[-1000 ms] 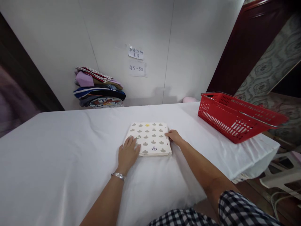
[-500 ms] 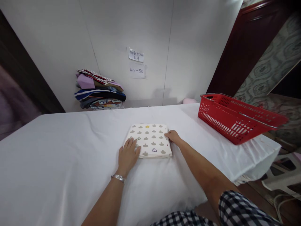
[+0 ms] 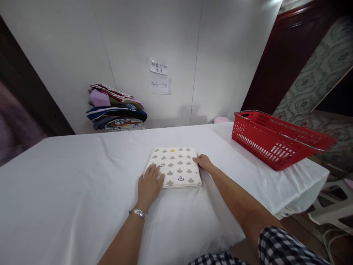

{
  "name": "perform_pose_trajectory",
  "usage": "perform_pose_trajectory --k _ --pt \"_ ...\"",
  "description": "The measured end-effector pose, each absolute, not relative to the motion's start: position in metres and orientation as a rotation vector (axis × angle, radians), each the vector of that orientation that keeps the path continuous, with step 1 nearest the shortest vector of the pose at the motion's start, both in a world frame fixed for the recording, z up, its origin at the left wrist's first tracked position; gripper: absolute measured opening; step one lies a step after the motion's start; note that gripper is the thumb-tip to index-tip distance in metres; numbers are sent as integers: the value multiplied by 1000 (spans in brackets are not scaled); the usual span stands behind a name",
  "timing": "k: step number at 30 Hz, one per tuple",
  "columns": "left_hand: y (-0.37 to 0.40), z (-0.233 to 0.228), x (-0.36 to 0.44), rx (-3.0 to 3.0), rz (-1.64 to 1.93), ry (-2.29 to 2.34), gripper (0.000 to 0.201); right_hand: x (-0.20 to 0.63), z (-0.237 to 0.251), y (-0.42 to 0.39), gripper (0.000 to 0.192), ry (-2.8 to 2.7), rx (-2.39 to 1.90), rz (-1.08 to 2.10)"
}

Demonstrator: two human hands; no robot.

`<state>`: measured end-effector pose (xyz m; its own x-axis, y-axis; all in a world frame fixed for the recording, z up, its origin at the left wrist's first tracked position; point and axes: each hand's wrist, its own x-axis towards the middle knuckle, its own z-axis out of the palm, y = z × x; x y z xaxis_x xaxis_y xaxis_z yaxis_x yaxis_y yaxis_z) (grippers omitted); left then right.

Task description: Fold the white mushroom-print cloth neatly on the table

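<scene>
Flat, left hand point(image 3: 149, 185) on folded cloth point(image 3: 176, 167), right hand point(image 3: 203, 162) at its edge.

The folded square cloth point(image 3: 175, 166) near the middle is cream, printed with rows of small grey-brown shapes, one yellow at its far edge and one dark blue near its near edge. The sheet-covered table point(image 3: 68, 176) is plain white. At far right, the slotted plastic basket point(image 3: 273, 141) is bright red with grey metal handles. The stack of folded fabrics point(image 3: 116, 110) at far left mixes lilac, navy, tan and red-striped layers. At the near right, a sleeve point(image 3: 284, 246) is black-and-white checked.
</scene>
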<state>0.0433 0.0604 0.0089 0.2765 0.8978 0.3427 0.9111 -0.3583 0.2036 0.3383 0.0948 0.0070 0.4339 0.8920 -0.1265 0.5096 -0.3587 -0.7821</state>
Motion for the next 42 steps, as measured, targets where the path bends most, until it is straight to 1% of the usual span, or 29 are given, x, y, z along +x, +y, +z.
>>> perform_pose_trajectory --k 4,15,20,26,31,34,37,40,42 --pt "60 10 43 -2486 -633 -1774 46 339 6 98 27 -1189 -2017 766" --pt "60 11 42 -2498 -611 -1778 47 338 1 102 13 -1227 -1970 598" --pt "60 10 42 -2496 -618 -1782 46 343 5 107 16 -1241 -2042 649" --pt "60 10 43 -2491 -637 -1782 46 340 15 129 31 -1270 -2091 604" --pt "59 9 41 -2491 -614 -1788 45 331 12 136 18 -1302 -2131 460" --pt "59 9 41 -2496 -600 -1784 45 332 11 132 19 -1336 -2167 434" --pt "60 8 42 -2478 -603 -1769 45 332 21 128 27 -1399 -2189 439" --pt "61 6 42 -2472 -610 -1765 45 315 34 118 46 -1495 -2145 365" --pt "61 6 42 -2476 -607 -1778 45 296 37 104 59 -1693 -2002 246"
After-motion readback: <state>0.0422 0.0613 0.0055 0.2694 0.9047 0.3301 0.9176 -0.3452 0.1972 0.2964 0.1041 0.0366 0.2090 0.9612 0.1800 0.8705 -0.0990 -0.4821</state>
